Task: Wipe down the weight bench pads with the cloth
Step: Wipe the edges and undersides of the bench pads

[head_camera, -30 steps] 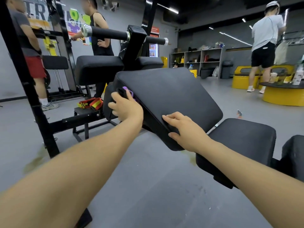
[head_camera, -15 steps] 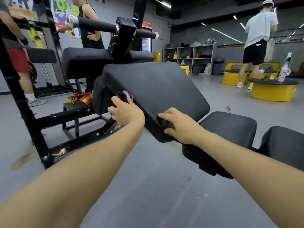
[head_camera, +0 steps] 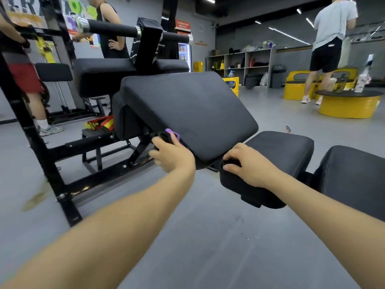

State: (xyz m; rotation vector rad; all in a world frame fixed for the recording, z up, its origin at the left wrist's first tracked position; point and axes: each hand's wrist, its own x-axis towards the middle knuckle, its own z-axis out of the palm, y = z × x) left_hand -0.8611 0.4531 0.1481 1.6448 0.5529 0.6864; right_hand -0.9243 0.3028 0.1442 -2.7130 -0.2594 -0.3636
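Observation:
The bench's big black back pad (head_camera: 187,107) tilts up in the middle of the view. Lower right of it lie the black seat pad (head_camera: 279,151) and a further black pad (head_camera: 354,176). My left hand (head_camera: 173,157) is at the back pad's lower left side, closed on a small dark cloth with a purple edge (head_camera: 169,134) pressed against the pad's side. My right hand (head_camera: 248,163) is at the gap between back pad and seat pad, fingers and thumb curled round the seat pad's near end.
A black rack frame (head_camera: 41,153) stands on the left, with a padded bar (head_camera: 112,30) above the bench. Two people stand at the back left (head_camera: 25,76), (head_camera: 110,28), another at the right (head_camera: 329,38) by a yellow round table (head_camera: 350,105). Grey floor (head_camera: 208,236) lies below.
Both hands have slid down the back pad's near side to its lower end. The right hand has gone from lying flat on the pad's edge to curling round the seat pad's end.

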